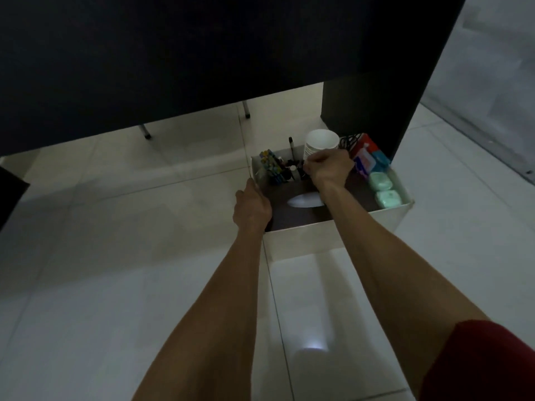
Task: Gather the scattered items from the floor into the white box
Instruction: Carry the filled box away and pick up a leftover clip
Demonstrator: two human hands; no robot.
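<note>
Down low, a white rectangular box on pale glossy floor tiles, tucked just under the edge of a dark desk panel, with a dark upright slab close behind its far right corner. Wide open tile to the left of the left hand and nearer than both forearms; little room beyond the right hand, under the overhang.

Left hand closed around the box's left rim, thumb side up, gripping the wall. Right hand curled into a loose fist over the far middle of the box, fingertips pinched; whatever is held is too small or hidden to tell.

Counted inside the box: one stack of white paper cups just beyond the right hand; one upright black marker to its left; one bundle of coloured pens between the two hands; two mint-green rounded cases to the right of the right wrist; one red packet, one pink-lidded case and one blue case beyond those. One dark flat tissue box with an oval opening beneath the right forearm.

Two metal chair feet farther back under the desk.
</note>
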